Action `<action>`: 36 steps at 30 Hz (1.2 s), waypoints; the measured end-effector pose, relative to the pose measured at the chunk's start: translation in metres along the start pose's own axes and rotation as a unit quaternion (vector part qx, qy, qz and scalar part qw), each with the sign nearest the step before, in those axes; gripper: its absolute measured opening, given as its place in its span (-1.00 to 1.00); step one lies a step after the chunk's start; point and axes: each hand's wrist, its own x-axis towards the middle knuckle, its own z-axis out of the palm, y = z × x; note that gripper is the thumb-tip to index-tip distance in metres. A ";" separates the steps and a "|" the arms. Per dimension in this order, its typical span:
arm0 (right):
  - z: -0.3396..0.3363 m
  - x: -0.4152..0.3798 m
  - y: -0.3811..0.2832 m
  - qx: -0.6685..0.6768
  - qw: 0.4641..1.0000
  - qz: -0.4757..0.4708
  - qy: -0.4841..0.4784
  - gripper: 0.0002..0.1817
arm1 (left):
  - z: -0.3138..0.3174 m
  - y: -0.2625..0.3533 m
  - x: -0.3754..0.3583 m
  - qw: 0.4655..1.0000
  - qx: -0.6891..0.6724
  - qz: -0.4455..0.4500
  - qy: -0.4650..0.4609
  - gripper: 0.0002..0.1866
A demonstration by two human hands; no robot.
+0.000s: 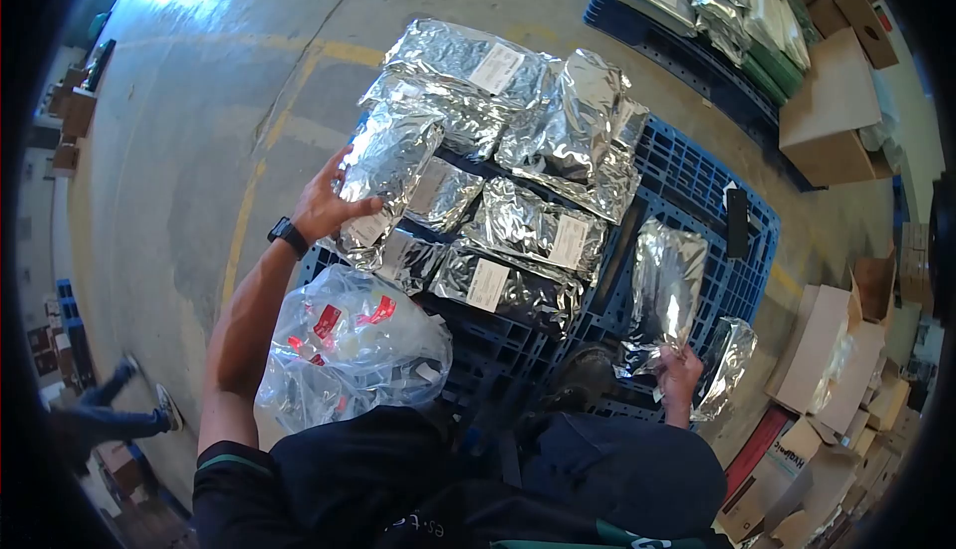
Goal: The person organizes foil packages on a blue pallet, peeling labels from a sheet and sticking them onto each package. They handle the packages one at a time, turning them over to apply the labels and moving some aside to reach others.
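My left hand point(331, 206) rests against the left side of a shiny silver foil bag point(393, 151), thumb and fingers spread; it wears a dark wristwatch point(289, 237). My right hand point(680, 368) is closed on the lower end of another silver foil bag point(669, 275), which looks flat and creased. Beside that hand lies a narrow foil bag point(727, 370). Between the hands, several filled foil bags with white labels point(570, 240) are stacked on a blue plastic pallet point(687, 151). What the bags contain is hidden.
A clear plastic bag with red labels point(349, 330) sits at the pallet's near left. A black flat object point(737, 220) lies on its right edge. Opened cardboard boxes point(812, 350) stand on the right. Another loaded pallet point(687, 61) is behind. A person's legs point(124, 415) show at far left.
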 end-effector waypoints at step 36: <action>0.274 0.015 -0.306 0.282 0.765 -0.037 -0.578 -0.11 | -0.016 -0.052 0.024 0.989 -0.146 -0.004 -0.032 -0.43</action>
